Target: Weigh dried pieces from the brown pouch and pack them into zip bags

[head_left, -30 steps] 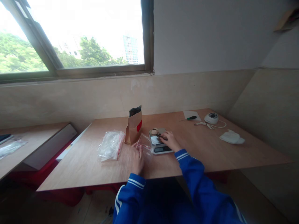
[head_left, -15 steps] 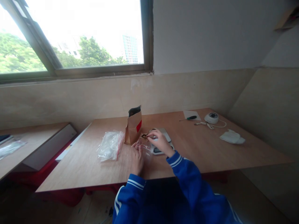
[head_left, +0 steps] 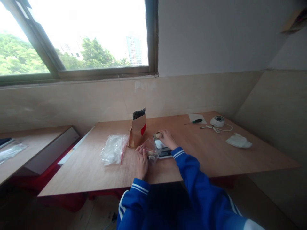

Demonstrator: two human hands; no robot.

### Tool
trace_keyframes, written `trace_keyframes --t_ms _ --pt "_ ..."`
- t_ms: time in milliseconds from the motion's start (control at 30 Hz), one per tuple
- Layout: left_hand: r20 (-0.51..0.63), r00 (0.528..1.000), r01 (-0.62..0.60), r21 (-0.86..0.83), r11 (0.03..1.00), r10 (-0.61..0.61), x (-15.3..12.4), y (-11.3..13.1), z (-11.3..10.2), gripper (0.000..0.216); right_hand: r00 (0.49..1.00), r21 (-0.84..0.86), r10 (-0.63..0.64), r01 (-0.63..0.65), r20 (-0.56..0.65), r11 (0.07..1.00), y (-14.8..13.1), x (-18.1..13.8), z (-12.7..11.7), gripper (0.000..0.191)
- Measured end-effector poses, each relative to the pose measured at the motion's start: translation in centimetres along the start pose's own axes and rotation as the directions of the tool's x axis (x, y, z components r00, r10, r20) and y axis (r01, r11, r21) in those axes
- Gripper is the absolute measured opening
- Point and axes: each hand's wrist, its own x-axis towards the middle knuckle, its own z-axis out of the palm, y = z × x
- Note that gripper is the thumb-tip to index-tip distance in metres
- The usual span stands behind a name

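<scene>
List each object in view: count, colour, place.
table: one, brown, centre
paper bag: one, brown and red, upright on table
bag pile: one, clear, left of paper bag
clear bag: one, transparent, before paper bag
scale: one, silver and white, beside clear bag
round piece: one, tan, on scale
sheet: one, white, table's far side
screwdriver: one, green, partly on sheet
camera: one, white, table's right
crumpled wrapping: one, white, nearer than camera
second table: one, brown, far left
dark item: one, black, second table
window: one, brown frame, upper left
red furniture: count unclear, under tables
sleeves: two, blue, bottom
left hand: one, holding clear bag
right hand: one, at round piece
</scene>
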Motion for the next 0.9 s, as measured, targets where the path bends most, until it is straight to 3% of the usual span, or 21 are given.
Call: trace_keyframes --t_ms 300,433,533,733,900 --pt "0.005 1.0 0.003 -0.005 1.0 -0.003 0.1 -0.2 -0.1 0.041 0.998 -0.066 0.068 -0.068 -0.003 0.996 0.3 -0.2 0.7 0.02" --pt "-0.004 1.0 0.0 0.019 1.0 0.0 0.1 -0.6 0.0 0.043 0.983 0.11 0.091 -0.074 -0.159 0.991 -1.3 -0.7 -0.1 0.027" --pt "-0.005 1.0 0.004 -0.012 1.0 -0.004 0.1 -0.6 0.0 0.044 0.969 0.287 0.026 0.047 -0.247 0.957 -3.4 -1.5 -1.2 0.029" --pt "-0.019 1.0 0.023 -0.044 0.999 -0.024 0.0 0.1 0.0 0.046 0.976 0.334 -0.217 0.216 -0.036 0.917 -6.4 -3.4 -2.9 0.024" --pt "-0.027 0.997 0.078 -0.035 0.996 -0.079 0.1 0.5 -0.1 0.05 0.993 0.385 -0.094 0.113 -0.069 0.916 -5.3 -4.7 -2.6 0.021"
